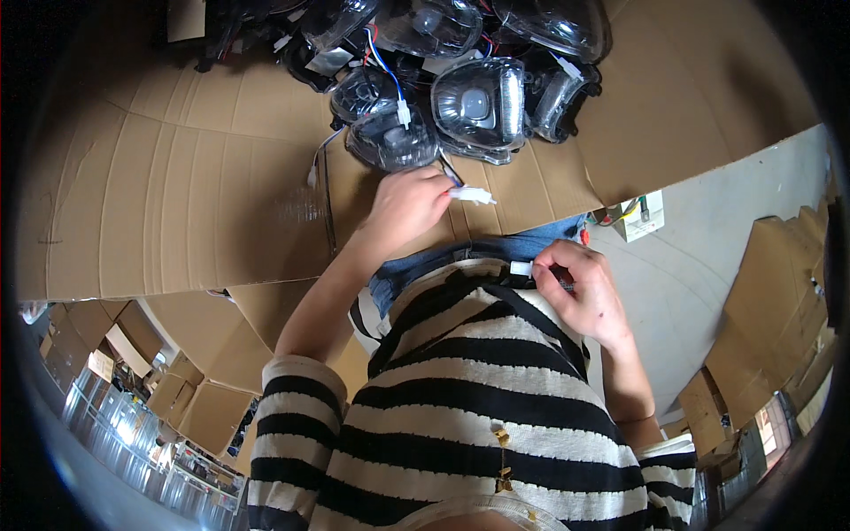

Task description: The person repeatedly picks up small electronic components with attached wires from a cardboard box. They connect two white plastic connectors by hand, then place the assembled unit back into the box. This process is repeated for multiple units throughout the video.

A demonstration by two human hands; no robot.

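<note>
My left hand [405, 209] is closed on a white wire connector [473, 195] at the near side of the cardboard-covered table [239, 212]. Dark wires run from this connector toward a clear-lensed headlamp [392, 138] just beyond my fingers. Close to my waist, my right hand [586, 288] pinches a small white connector [521, 268]; whatever lies behind its fingers is hidden. The two connectors are apart. Another headlamp [478, 103], with a round bulb-like lens inside, lies beyond my left hand. A loose white plug [404, 113] on blue, white and red wires rests over the lamps.
Several more headlamps [425, 25] are heaped at the far side of the table. To the right below the table edge stands a white box [641, 218] with coloured wires. Cardboard boxes [205, 409] stand at lower left, and more cardboard [768, 305] leans at the right.
</note>
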